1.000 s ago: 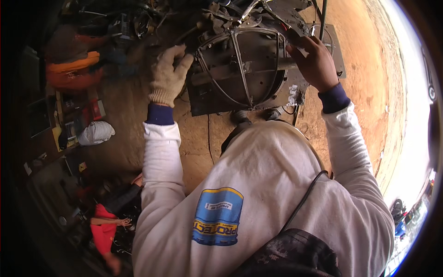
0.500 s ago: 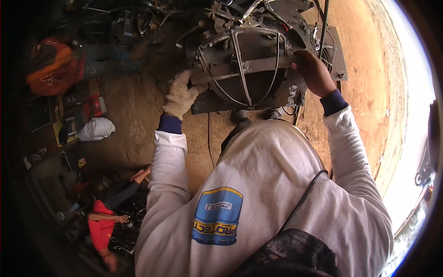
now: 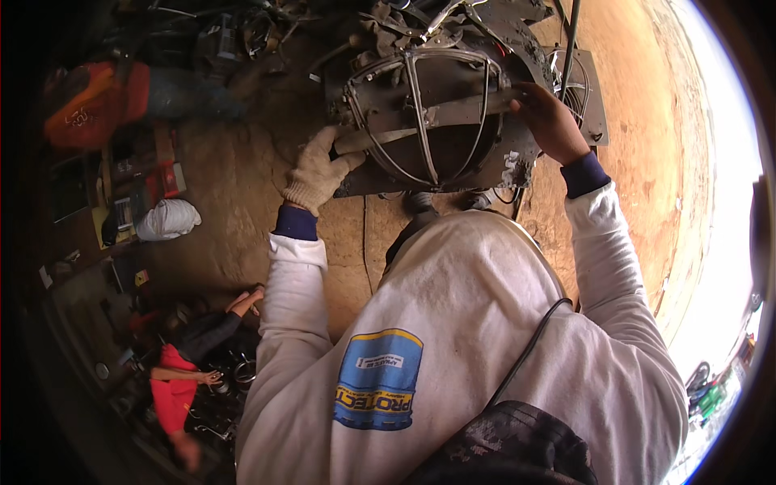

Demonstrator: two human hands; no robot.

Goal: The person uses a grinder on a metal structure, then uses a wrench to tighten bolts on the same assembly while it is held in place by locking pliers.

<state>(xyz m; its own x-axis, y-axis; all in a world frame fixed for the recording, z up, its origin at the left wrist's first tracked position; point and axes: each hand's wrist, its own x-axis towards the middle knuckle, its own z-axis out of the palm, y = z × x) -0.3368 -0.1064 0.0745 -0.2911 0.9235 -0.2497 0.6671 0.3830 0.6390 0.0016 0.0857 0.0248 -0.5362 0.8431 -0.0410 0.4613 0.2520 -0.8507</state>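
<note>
A frame of bent metal rods (image 3: 415,90) lies on a dark metal work table (image 3: 356,184). Across it runs a flat metal strip (image 3: 465,113), passing behind some of the rods. My left hand (image 3: 318,168), in a knitted off-white glove, is closed at the strip's left end, thumb and fingers on either side. At the other end my bare right hand (image 3: 551,125) grips it between thumb and fingers. The right fingertips are partly hidden by shadow and the strip.
Clamps (image 3: 453,14) and a dark work glove (image 3: 388,36) lie at the table's far side. Coiled cable (image 3: 575,93) sits at its right. One person in orange (image 3: 97,105) is at far left, another in red (image 3: 174,392) at lower left. A white bundle (image 3: 168,220) rests on the left.
My hands stay at the strip's ends, with small shifts; the right fingers have come slightly lower and closer round the strip. The person in orange has shifted.
</note>
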